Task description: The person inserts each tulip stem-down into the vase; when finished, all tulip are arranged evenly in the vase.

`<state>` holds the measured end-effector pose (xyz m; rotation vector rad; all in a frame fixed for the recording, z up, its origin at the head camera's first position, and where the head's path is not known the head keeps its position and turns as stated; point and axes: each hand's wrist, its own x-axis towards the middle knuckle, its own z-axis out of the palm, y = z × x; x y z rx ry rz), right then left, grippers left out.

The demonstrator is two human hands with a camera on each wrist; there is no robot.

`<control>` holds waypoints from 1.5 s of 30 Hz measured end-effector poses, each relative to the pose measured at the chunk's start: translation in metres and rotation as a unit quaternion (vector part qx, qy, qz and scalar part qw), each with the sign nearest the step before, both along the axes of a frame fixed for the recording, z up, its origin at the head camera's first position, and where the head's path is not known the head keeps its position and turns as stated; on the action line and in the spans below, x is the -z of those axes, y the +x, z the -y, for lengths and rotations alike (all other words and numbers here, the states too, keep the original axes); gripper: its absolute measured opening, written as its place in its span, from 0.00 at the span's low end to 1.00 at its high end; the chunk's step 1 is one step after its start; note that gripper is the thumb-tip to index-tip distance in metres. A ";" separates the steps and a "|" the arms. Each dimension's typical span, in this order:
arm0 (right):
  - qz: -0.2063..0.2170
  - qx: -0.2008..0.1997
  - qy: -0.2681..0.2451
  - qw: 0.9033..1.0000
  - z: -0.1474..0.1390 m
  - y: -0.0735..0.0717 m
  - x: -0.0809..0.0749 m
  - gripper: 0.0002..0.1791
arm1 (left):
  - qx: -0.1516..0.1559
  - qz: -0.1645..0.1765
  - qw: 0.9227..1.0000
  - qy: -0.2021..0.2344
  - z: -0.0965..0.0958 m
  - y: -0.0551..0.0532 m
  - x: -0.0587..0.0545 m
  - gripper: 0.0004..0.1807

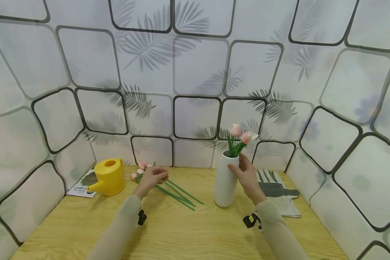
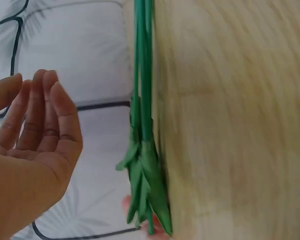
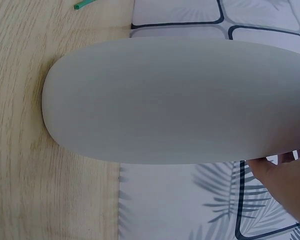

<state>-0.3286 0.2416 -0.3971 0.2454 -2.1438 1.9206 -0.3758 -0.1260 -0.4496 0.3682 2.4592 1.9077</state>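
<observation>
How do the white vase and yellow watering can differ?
The vase is white, tall and slim; the watering can is yellow and squatter. Tulips stand in the vase; none show in the watering can. The right hand holds the vase; the watering can is untouched. Both stand upright on the table.

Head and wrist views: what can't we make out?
Head: lower stems of standing tulips, inside the white vase.
Head: loose tulips, partly behind the left hand.
Left wrist: their blooms, mostly behind leaves or past the bottom edge.
Right wrist: the vase's top, past the right edge.
Head: fine text on the printed card, too small.
</observation>
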 end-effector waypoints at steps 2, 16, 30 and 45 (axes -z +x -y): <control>0.000 -0.001 0.000 1.000 0.000 0.000 0.000 0.39 | -0.004 0.018 1.000 -0.020 0.007 -0.002 0.008 0.16; 0.002 -0.005 -0.002 1.000 0.001 0.002 0.001 0.40 | -0.007 0.108 0.993 -0.055 0.037 0.000 0.027 0.18; -0.002 -0.014 -0.006 1.000 0.001 0.002 -0.001 0.40 | -0.024 0.174 0.984 0.000 0.034 -0.002 0.027 0.19; 0.004 -0.005 -0.002 1.000 0.000 0.001 -0.001 0.41 | -0.133 0.091 0.987 0.015 0.029 -0.001 0.025 0.14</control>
